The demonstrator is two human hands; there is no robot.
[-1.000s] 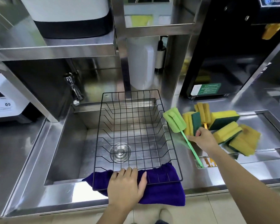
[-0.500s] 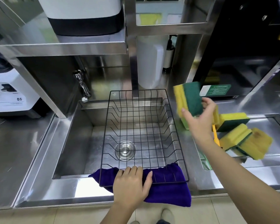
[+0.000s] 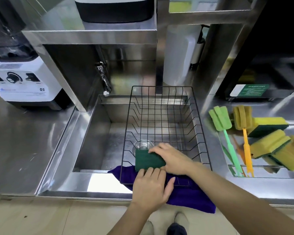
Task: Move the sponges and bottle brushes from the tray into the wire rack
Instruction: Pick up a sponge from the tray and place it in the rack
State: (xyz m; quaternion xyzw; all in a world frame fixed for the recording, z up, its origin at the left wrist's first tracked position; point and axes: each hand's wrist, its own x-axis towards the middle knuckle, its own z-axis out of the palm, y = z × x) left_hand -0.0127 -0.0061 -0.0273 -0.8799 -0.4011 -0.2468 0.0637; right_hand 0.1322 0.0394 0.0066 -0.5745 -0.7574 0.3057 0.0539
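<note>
Fingers of the right hand [image 3: 172, 159] are clamped on a sponge [image 3: 149, 159], green scouring side up, pressing it down at the near end of the wire rack [image 3: 161, 106]. Half a second ago that same sponge was up in the air beside the tray, so it has just crossed over and gone in, the first piece to land there by the look of it. The left hand [image 3: 151, 188] has kept its place on the rack's front edge, flat and spread, holding nothing, its fingertips just touching the sponge while it steadies the rack on the purple cloth [image 3: 190, 195] over the sink [image 3: 92, 136]. Off to the right, well apart from the rack, the tray [image 3: 278, 173] holds what remains: a green brush [image 3: 225, 126], an orange brush [image 3: 243, 126] and a heap of yellow sponges [image 3: 271, 146]. One piece is delivered, I'd say, and most of the job is left; the brushes, long-handled, will likely need laying lengthwise.
</note>
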